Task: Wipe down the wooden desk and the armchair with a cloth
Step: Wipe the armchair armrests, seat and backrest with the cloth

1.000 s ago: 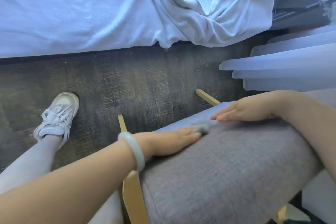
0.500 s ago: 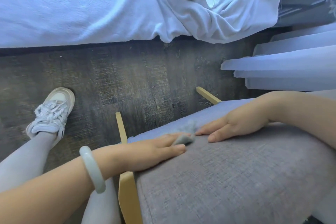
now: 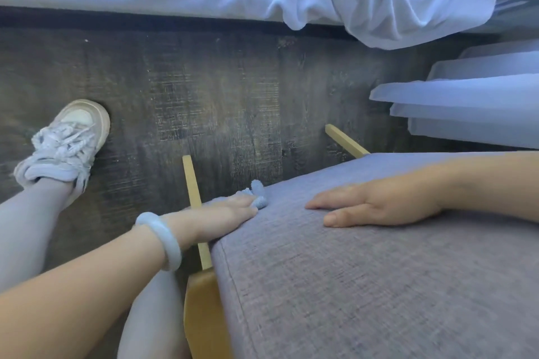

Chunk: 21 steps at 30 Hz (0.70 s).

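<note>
Left hand (image 3: 224, 214) lies flat with straight fingers and presses the small grey cloth (image 3: 258, 198) on the far edge of the armchair (image 3: 350, 285) cushion. Right hand (image 3: 379, 207) rests flat on the same cushion, fingers straight and slightly spread, near the cloth but apart from it.

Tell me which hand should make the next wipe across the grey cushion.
Left, probably. The left hand presses the cloth against the cushion at its far edge, while the right hand lies flat on bare fabric, apart from the cloth.
</note>
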### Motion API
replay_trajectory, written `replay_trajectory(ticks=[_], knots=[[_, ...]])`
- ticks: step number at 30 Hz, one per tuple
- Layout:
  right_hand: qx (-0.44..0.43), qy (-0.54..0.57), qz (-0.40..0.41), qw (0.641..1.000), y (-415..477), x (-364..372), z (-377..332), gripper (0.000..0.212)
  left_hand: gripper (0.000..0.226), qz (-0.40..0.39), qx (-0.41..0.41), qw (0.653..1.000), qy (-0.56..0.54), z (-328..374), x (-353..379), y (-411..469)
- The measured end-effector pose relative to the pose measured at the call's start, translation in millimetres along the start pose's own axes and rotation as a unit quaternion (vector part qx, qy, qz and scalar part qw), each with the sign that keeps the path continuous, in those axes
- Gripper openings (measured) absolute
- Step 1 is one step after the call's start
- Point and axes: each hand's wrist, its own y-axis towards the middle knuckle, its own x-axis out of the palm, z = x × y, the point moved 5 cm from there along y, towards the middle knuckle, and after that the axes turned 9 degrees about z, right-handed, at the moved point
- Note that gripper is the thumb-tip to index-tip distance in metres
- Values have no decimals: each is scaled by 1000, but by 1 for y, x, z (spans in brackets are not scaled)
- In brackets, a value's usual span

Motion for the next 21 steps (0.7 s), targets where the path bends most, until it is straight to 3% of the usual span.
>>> replay_trajectory(ticks=[3, 5, 17, 21], knots=[[-3, 4, 13, 1000, 2, 2, -2, 65, 42, 0, 104, 993, -51, 46, -2, -54], [-2, -1, 15, 1000, 2, 2, -2, 70, 47, -17, 142, 988, -62, 61, -5, -78], [-10, 14, 6, 1000, 6, 1, 1, 69, 53, -25, -63, 997, 31, -55, 2, 60], [0, 18, 16, 1000, 6, 1, 0, 70, 45, -12, -27, 998, 47, -27, -2, 35]])
